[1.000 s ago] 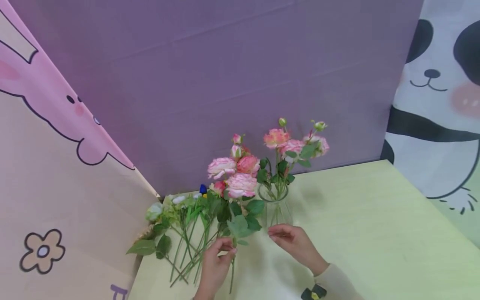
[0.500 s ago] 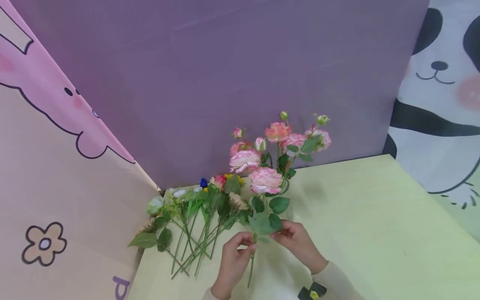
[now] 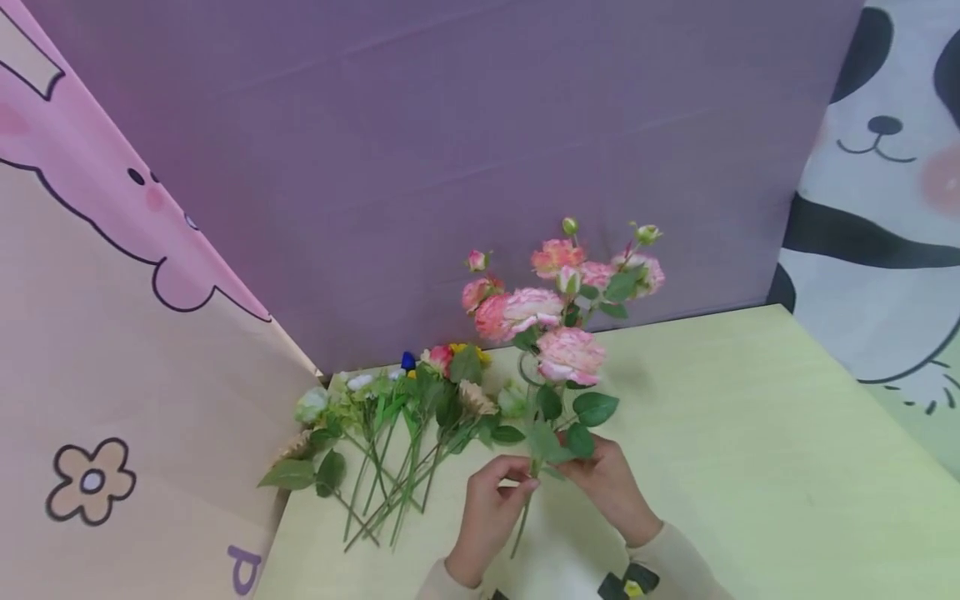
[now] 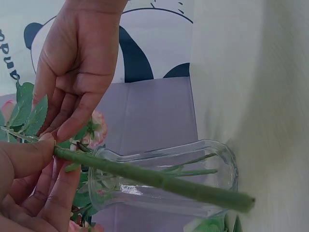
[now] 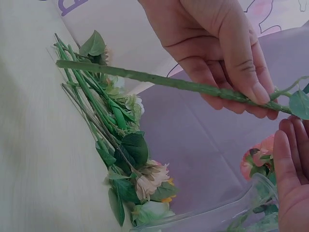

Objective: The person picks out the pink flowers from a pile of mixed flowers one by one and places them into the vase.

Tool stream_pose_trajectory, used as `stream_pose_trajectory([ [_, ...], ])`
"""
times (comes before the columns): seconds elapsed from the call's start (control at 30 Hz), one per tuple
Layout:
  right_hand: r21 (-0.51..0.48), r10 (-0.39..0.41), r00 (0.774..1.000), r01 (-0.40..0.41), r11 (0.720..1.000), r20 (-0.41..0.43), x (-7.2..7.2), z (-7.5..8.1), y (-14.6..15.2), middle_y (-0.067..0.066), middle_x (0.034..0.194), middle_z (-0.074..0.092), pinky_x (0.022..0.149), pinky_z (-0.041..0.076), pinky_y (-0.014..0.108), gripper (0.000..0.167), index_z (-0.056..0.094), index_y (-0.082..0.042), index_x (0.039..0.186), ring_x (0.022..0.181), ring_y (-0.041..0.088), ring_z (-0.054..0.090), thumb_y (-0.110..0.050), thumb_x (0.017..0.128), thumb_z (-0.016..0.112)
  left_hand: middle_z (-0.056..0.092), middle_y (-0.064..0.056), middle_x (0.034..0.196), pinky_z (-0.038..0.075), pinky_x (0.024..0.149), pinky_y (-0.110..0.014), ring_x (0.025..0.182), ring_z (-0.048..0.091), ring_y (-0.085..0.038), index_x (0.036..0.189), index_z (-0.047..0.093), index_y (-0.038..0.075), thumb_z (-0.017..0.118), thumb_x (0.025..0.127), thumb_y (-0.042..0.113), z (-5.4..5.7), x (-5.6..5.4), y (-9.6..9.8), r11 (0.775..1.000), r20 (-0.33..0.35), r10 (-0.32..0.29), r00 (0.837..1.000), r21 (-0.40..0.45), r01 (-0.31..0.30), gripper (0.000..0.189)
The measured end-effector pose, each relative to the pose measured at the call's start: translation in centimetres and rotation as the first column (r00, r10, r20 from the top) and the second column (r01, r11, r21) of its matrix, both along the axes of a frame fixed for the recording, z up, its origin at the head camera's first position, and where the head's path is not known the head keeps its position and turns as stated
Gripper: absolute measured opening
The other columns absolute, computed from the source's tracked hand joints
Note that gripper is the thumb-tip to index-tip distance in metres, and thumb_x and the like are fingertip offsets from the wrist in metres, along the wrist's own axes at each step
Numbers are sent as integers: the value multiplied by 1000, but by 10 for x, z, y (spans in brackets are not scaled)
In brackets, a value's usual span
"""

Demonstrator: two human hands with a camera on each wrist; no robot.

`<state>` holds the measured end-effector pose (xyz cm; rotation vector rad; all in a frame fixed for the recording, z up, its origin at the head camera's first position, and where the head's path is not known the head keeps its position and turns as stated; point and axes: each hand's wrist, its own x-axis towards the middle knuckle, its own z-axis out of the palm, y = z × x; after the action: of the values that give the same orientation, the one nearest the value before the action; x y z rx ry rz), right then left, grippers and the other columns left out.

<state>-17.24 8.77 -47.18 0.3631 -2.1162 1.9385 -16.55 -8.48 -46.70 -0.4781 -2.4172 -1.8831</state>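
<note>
My left hand (image 3: 491, 512) pinches the stem (image 4: 154, 176) of a pink rose spray (image 3: 572, 354) between thumb and fingertips. The spray is tilted, with several blooms and a bud at the top and its bare stem end hanging below the hand. My right hand (image 3: 615, 492) is close behind the spray's lower leaves, its fingers fairly straight in the right wrist view and right by the stem. Behind the spray stands a clear glass vase (image 4: 135, 191) holding other roses (image 3: 557, 257), their stems inside it. In the head view the spray hides most of the vase.
Several loose flower stems (image 3: 408, 479) lie on the pale table (image 3: 735, 433) to the left, with white, green, red, yellow and blue heads. A purple cloth backdrop (image 3: 420, 158) rises behind the table. A panda print (image 3: 862, 317) covers the right side.
My left hand has carried the rose spray to the right, in front of the vase. The right hand has shifted slightly and now meets the spray's lower leaves in the head view.
</note>
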Motion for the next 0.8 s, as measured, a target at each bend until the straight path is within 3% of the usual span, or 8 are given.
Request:
stream_pose_trajectory([
  [0.27,-39,-130,991,129,991,-29,-1,4,-4,-13,80,66,64,52,24,15,68,0,84,73,4,60,5,72,75,67,-17,87,56,63,-22,77,66,-29,91,66,-6,69,78,-8,27,10,10,1000,-141,-17,990,-11,16,13],
  [0.33,-30,-163,986,162,986,-45,2,11,-6,-6,80,68,66,53,25,17,67,-1,82,75,2,61,9,70,74,68,-17,87,56,64,-22,76,67,-29,89,67,-6,69,78,-8,30,10,11,1000,-151,-10,989,-23,7,12],
  [0.4,-42,-182,982,180,983,-43,4,13,-7,1,82,68,69,54,26,19,66,-1,82,78,2,61,12,69,73,68,-17,87,56,64,-21,75,67,-30,88,67,-6,70,77,-7,32,9,13,1000,-144,-6,990,-21,3,11],
  [0.5,-75,-202,979,203,976,23,5,15,-8,1,82,67,69,53,26,21,65,3,86,77,2,60,15,69,69,69,-16,87,56,64,-21,75,67,-29,87,69,-6,71,77,-7,32,8,14,1000,-133,8,991,-22,-11,11],
  [0.63,-104,-229,967,240,965,107,3,8,-7,-13,76,62,64,48,22,22,63,6,88,69,5,55,14,68,69,70,-15,87,56,64,-22,75,67,-27,88,70,-5,71,76,-8,29,7,14,1000,-138,9,990,-7,-10,12],
  [0.8,-61,-241,963,249,967,117,4,9,-6,-14,76,62,64,49,23,20,64,3,87,69,6,55,12,69,68,70,-17,88,56,64,-23,75,67,-30,90,70,-5,71,76,-8,28,5,13,1000,-145,-14,989,-5,13,14],
])
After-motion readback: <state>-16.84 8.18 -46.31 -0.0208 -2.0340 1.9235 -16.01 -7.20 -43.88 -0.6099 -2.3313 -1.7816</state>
